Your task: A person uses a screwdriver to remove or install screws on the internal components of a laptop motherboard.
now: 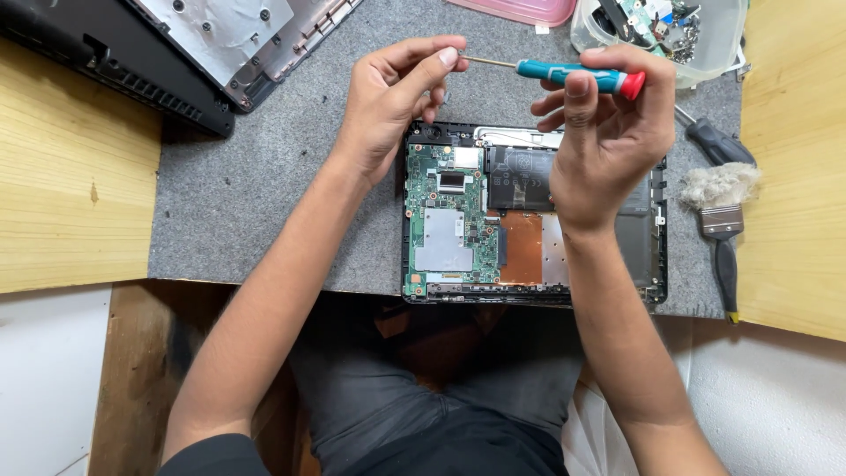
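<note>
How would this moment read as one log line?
right hand: holds teal red-capped screwdriver | left hand: pinches its metal tip | below: opened black device

Opened device on mat, brush to its right, laptop shell behind-left, tub behind-right.

Both hands hold a teal screwdriver above an opened laptop.

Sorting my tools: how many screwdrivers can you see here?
2. A teal-handled screwdriver is held between the right hand and left hand; a black-handled screwdriver lies on the mat by the brush. Others may be hidden.
</note>
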